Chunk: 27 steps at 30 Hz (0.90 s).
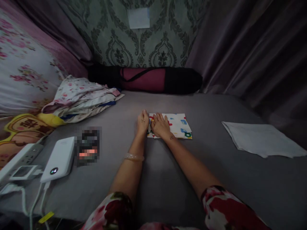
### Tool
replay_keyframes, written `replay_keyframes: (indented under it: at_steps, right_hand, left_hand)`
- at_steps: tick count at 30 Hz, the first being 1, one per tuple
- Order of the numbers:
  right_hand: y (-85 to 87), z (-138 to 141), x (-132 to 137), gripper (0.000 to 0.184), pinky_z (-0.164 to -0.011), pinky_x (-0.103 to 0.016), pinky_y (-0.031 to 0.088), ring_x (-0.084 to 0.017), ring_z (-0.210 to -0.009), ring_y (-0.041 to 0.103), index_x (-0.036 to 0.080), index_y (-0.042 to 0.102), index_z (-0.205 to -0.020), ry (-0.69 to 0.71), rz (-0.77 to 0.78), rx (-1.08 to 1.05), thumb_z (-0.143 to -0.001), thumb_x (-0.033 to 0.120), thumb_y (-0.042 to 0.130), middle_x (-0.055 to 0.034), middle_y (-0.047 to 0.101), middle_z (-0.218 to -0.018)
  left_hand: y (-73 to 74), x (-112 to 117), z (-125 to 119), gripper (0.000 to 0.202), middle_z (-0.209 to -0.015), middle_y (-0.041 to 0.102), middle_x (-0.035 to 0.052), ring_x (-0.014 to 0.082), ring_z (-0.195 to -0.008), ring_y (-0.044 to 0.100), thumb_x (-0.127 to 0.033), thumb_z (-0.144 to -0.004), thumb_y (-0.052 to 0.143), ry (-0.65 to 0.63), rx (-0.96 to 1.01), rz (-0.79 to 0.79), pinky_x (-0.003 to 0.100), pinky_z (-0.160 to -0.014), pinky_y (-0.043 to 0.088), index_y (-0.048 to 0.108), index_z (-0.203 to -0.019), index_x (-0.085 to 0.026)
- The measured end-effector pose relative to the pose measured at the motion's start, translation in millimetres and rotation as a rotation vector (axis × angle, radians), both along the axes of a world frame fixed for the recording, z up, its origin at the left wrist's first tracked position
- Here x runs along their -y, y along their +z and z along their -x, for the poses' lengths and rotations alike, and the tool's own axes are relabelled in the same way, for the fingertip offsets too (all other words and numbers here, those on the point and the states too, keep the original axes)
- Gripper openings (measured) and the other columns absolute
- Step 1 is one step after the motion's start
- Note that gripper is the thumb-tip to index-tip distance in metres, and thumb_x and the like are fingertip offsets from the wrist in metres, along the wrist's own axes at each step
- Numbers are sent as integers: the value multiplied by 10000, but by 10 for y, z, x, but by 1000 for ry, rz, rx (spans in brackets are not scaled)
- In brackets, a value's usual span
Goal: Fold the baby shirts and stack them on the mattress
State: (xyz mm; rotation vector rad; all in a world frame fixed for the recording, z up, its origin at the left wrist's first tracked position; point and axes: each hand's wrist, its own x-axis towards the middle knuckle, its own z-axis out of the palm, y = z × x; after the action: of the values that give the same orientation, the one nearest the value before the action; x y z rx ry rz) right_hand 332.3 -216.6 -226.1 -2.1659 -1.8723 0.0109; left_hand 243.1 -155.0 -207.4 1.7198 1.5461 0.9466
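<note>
Pixelated object beside power bank, unidentifiable; right hand hiding part of patterned cloth.

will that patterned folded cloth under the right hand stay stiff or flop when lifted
The folded cloth would probably flop, as its thin layers sit unevenly at the near edge. Lifted by one layer, it may unfold, since no fastening shows. It is likely light, being a small flat bundle.

R hand flat on folded printed cloth, L hand @ L edge
</note>
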Motion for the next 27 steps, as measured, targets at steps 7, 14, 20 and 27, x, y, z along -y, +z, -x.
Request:
replay_keyframes:
  at_steps: [7,14,20,27]
  right_hand:
    - [202,-251,73,524,-1168,-436,156,-224,-1440,216,97,342,-1480,108,68,-185,-991,259,246,-127,288,-1555]
    - [257,-705,384,533,-1181,-410,111,-238,-1448,186,43,393,-1443,16,-10,-46,-935,190,330,-167,286,-1548]
    - [86,-694,453,531,-1177,-396,127,-228,-1426,247,67,381,-1461,-23,-1,-5,-958,225,317,-135,335,-1533]
    - [102,-714,430,537,-1173,-394,142,-228,-1425,253,77,366,-1473,-30,30,-19,-962,236,314,-130,330,-1537]
  left_hand:
    - [49,121,-162,392,-1038,707,134,217,-984,650,-305,-990,309,-149,-74,-120,299,-872,463,656,-1067,-139]
    - [29,484,-472,387,-1315,590,156,228,-1248,524,-159,-938,361,-405,-346,-248,370,-1076,362,547,-1273,-101]
    - [-113,588,-476,514,-1505,373,191,289,-1429,283,-287,-984,288,-470,-667,-275,462,-1169,200,400,-1421,-41]
    - [-113,582,-447,560,-1526,342,173,284,-1431,280,-345,-989,256,-443,-724,-286,449,-1178,178,387,-1442,-42]
